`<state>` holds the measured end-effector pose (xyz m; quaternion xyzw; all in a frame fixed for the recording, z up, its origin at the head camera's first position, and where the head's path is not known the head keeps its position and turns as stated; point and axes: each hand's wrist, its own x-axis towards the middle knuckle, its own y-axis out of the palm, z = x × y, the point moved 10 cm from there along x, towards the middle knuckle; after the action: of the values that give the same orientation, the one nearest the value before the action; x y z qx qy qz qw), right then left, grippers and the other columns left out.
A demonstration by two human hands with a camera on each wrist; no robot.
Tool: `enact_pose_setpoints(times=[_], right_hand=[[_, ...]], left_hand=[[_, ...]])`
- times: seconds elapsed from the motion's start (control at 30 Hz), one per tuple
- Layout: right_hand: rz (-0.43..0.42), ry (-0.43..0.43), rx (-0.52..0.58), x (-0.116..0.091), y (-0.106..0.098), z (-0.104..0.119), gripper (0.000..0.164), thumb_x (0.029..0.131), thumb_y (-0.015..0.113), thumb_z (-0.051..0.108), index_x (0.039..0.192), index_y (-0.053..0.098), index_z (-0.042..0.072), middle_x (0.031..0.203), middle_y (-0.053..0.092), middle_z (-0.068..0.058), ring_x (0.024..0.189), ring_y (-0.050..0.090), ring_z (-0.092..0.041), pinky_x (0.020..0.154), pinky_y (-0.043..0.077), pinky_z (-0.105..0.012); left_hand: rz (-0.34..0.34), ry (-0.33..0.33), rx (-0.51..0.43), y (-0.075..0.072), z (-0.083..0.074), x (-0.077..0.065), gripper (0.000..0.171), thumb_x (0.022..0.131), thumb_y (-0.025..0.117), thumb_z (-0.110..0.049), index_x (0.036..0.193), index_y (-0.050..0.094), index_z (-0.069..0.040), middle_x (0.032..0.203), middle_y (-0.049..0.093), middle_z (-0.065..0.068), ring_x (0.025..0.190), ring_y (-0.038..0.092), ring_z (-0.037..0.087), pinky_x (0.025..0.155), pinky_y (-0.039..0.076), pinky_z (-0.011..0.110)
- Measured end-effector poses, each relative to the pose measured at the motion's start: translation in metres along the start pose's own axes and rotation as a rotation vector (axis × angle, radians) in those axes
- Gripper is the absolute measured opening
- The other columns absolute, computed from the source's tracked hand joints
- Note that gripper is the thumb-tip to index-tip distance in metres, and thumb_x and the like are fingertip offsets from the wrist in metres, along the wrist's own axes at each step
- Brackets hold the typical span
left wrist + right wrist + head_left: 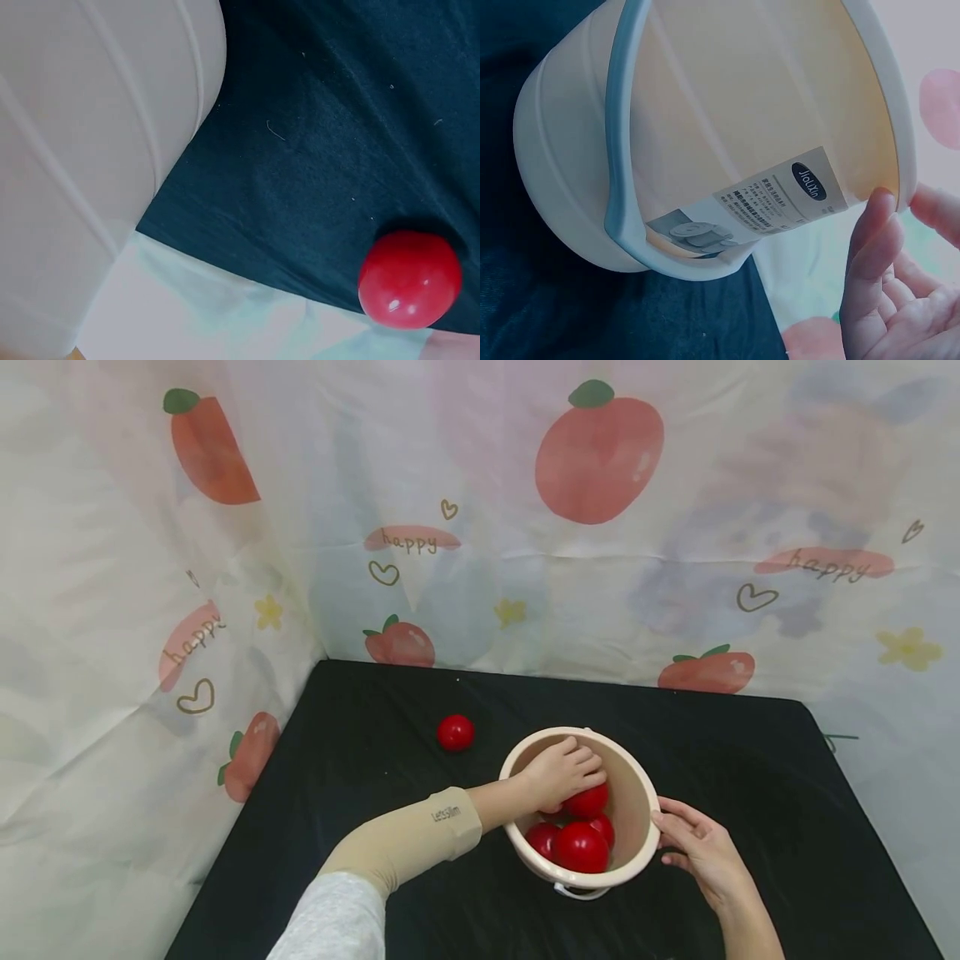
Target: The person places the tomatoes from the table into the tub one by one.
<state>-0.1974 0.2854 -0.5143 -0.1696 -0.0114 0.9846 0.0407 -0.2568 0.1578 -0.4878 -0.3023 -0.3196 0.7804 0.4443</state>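
A cream plastic bucket (pixel 636 839) stands on the black cloth, its mouth tilted toward the head camera. Inside it lie several glossy red balls (pixel 581 847). My left hand (pixel 562 772) reaches over the bucket's left rim, fingers curled over the upper red ball (pixel 588 799); the thumb side is partly hidden. At the right side of the rim, my right hand (pixel 701 847) grips the edge between thumb and fingers, seen closer in the right wrist view, where the bucket's label (pixel 780 191) shows. The left hand itself is out of the left wrist view.
Another red ball (pixel 455 732) lies on the black cloth (pixel 360 760), behind and left of the bucket. The bucket's pale handle (pixel 581 893) hangs down on the near side. Printed curtains (pixel 480 577) stand behind and at the sides of the table.
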Motion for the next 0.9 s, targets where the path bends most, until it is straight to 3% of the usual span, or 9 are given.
enact_pose_setpoints(times=[0.17, 0.3, 0.43, 0.57, 0.67, 0.73, 0.83, 0.9], right_hand=[[0.042, -0.042, 0.007, 0.006, -0.003, -0.005, 0.023, 0.087, 0.063, 0.022, 0.109, 0.060, 0.018, 0.084, 0.068, 0.005, 0.068, 0.063, -0.011, 0.054, 0.052, -0.028], [-0.014, 0.030, -0.055, -0.004, 0.001, 0.006, 0.028, 0.086, 0.064, 0.023, 0.112, 0.057, 0.015, 0.080, 0.067, 0.009, 0.066, 0.061, -0.008, 0.056, 0.052, -0.026], [-0.035, 0.062, -0.079, -0.012, 0.006, 0.016, 0.026, 0.087, 0.062, 0.019, 0.112, 0.056, 0.014, 0.077, 0.065, 0.011, 0.065, 0.059, -0.007, 0.056, 0.052, -0.024], [-0.034, 0.058, -0.074, -0.014, 0.008, 0.020, 0.020, 0.088, 0.062, 0.017, 0.107, 0.057, 0.018, 0.078, 0.065, 0.011, 0.065, 0.059, -0.007, 0.056, 0.051, -0.023], [-0.028, 0.048, -0.080, -0.014, 0.008, 0.021, 0.021, 0.087, 0.062, 0.017, 0.108, 0.057, 0.016, 0.078, 0.065, 0.010, 0.065, 0.059, -0.007, 0.056, 0.051, -0.024], [-0.025, 0.046, -0.090, -0.014, 0.009, 0.022, 0.025, 0.087, 0.062, 0.018, 0.111, 0.056, 0.013, 0.078, 0.065, 0.011, 0.065, 0.059, -0.007, 0.056, 0.051, -0.024], [-0.030, 0.051, -0.096, -0.014, 0.009, 0.021, 0.027, 0.088, 0.062, 0.018, 0.113, 0.055, 0.011, 0.078, 0.065, 0.011, 0.065, 0.058, -0.007, 0.056, 0.051, -0.024], [-0.032, 0.055, -0.093, -0.013, 0.009, 0.020, 0.027, 0.088, 0.062, 0.018, 0.113, 0.054, 0.012, 0.078, 0.065, 0.011, 0.065, 0.058, -0.007, 0.056, 0.051, -0.024]], left_hand=[[-0.042, -0.010, -0.077, -0.008, 0.004, -0.005, 0.077, 0.071, 0.062, -0.057, 0.136, 0.032, -0.028, 0.132, 0.039, -0.008, 0.117, 0.034, 0.012, 0.094, 0.030, 0.033], [-0.123, -0.057, -0.188, -0.018, 0.014, -0.017, 0.067, 0.075, 0.060, -0.055, 0.132, 0.039, -0.027, 0.128, 0.043, -0.007, 0.114, 0.037, 0.012, 0.094, 0.032, 0.033], [-0.273, -0.145, -0.285, -0.030, 0.034, -0.038, 0.052, 0.080, 0.055, -0.051, 0.124, 0.048, -0.024, 0.119, 0.049, -0.005, 0.105, 0.044, 0.013, 0.087, 0.037, 0.031], [-0.468, -0.266, -0.302, -0.034, 0.065, -0.066, 0.042, 0.081, 0.053, -0.046, 0.114, 0.052, -0.021, 0.106, 0.052, -0.003, 0.093, 0.047, 0.015, 0.081, 0.038, 0.031], [-0.594, -0.389, -0.287, -0.025, 0.092, -0.090, 0.040, 0.081, 0.053, -0.045, 0.111, 0.055, -0.019, 0.102, 0.053, -0.001, 0.090, 0.048, 0.017, 0.080, 0.039, 0.033], [-0.638, -0.477, -0.287, -0.012, 0.108, -0.104, 0.041, 0.081, 0.054, -0.046, 0.111, 0.057, -0.018, 0.103, 0.055, 0.002, 0.091, 0.050, 0.020, 0.081, 0.040, 0.035], [-0.623, -0.610, -0.306, 0.014, 0.129, -0.122, 0.046, 0.081, 0.054, -0.049, 0.114, 0.058, -0.017, 0.108, 0.056, 0.004, 0.096, 0.050, 0.022, 0.085, 0.040, 0.039], [-0.567, -0.702, -0.334, 0.035, 0.139, -0.133, 0.050, 0.081, 0.053, -0.051, 0.117, 0.057, -0.016, 0.112, 0.055, 0.005, 0.101, 0.049, 0.023, 0.088, 0.038, 0.041]])
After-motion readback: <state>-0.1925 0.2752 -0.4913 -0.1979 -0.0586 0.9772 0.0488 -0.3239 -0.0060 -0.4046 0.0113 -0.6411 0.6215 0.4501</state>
